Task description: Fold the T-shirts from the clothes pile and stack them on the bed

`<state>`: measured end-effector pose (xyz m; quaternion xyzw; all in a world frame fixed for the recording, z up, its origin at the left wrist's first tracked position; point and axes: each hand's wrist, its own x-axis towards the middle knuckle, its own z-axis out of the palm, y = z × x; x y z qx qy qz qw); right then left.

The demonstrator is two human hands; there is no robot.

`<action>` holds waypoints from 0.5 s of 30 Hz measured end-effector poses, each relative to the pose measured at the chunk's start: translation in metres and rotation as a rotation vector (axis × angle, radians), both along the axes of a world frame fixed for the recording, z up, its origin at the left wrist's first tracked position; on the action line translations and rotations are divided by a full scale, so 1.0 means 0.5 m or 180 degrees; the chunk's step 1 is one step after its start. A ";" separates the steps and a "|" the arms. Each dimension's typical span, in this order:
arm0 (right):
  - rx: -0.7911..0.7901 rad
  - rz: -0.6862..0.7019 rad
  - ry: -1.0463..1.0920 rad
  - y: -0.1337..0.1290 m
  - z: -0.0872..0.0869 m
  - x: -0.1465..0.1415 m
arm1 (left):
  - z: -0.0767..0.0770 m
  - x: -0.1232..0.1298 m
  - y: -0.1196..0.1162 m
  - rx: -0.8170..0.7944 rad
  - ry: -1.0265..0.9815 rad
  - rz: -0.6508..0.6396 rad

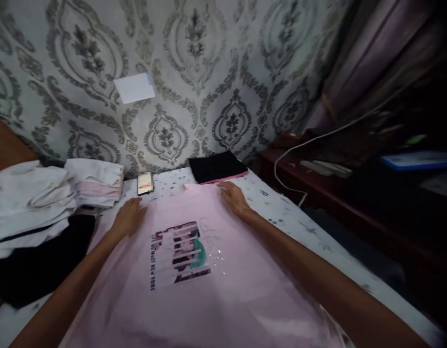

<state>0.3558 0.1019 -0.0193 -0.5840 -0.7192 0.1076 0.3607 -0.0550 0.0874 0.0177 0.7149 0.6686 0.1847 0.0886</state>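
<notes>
Left hand (129,216) and right hand (233,196) touch spread pink fabric (180,311) (smooth, shiny-dotted), each grip's closure unclear.

The pink shirt (245,299) is smooth cloth with glossy dots (219,259), the folded black cloth (216,165) matt.

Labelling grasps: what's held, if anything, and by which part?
Pink garment: left hand on its far left part, right hand at its far right edge. Whether gripped or merely touched, can't tell.

A pink shirt (223,295) lies spread, graphic upward, on a white patterned sheet (306,232).
</notes>
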 end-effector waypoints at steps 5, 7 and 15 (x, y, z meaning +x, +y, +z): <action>-0.0339 -0.0468 -0.0307 -0.033 0.016 0.060 | 0.013 0.246 0.189 -0.0617 -0.0969 -0.0083; -0.0402 -0.0454 -0.0389 -0.047 0.014 0.067 | 0.002 0.308 0.230 -0.0781 -0.1205 -0.0062; -0.0629 -0.0340 -0.0580 -0.063 0.028 0.070 | 0.015 0.327 0.186 -0.0746 -0.2869 -0.0634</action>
